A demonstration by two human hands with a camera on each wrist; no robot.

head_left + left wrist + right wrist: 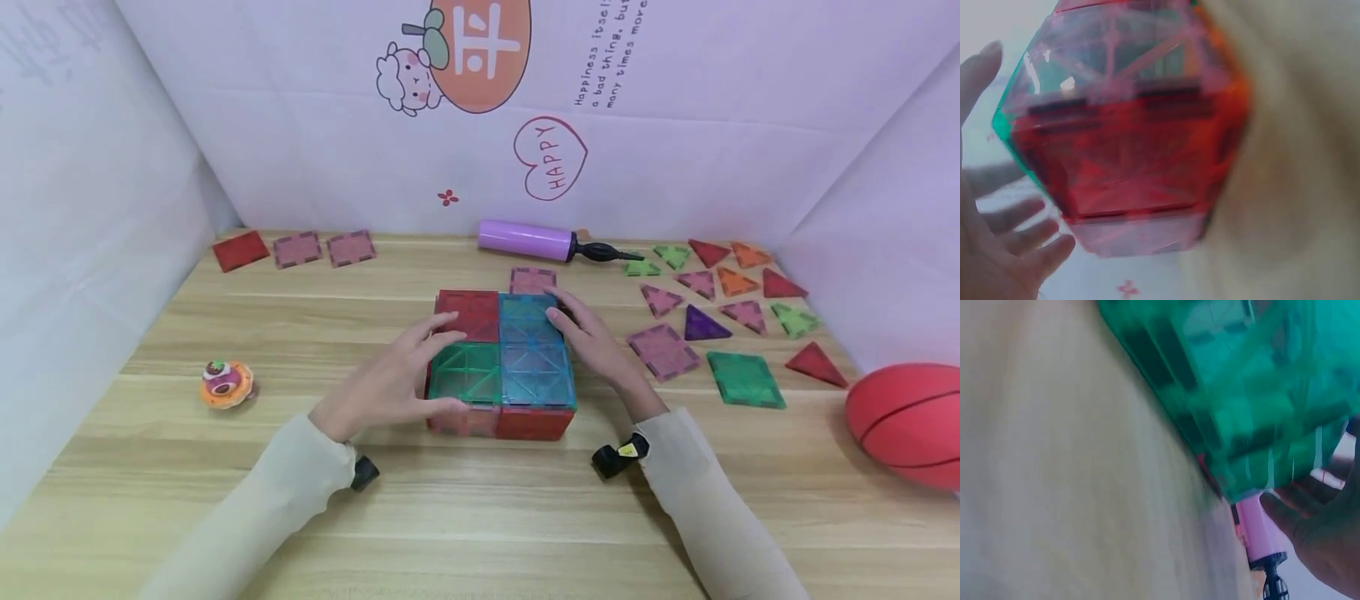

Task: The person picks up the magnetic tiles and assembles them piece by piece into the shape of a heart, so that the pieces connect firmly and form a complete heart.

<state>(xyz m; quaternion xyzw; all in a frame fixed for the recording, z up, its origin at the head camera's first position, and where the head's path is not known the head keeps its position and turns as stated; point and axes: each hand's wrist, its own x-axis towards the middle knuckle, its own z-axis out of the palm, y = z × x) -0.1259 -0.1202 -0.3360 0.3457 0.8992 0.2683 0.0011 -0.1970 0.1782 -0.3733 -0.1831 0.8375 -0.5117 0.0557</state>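
A low box of translucent magnetic tiles (534,423) stands mid-table. Its top carries a red tile (467,312), a green tile (453,379) and blue tiles (537,372). At the box's left side my left hand (382,379) has its fingers and thumb spread. In the left wrist view, those fingers (1019,222) stand apart from the red side wall (1125,165). My right hand (600,346) rests with extended fingers at the back right corner of the top. The right wrist view shows the fingers (1294,512) by the green side wall (1247,419).
Loose triangle tiles (705,322) and square tiles (745,379) lie at the right, near a red basketball (911,425). A purple hand pump (525,240) lies at the back. Behind the box is a pink tile (533,279). More tiles (297,249) and a small toy (225,384) are at the left.
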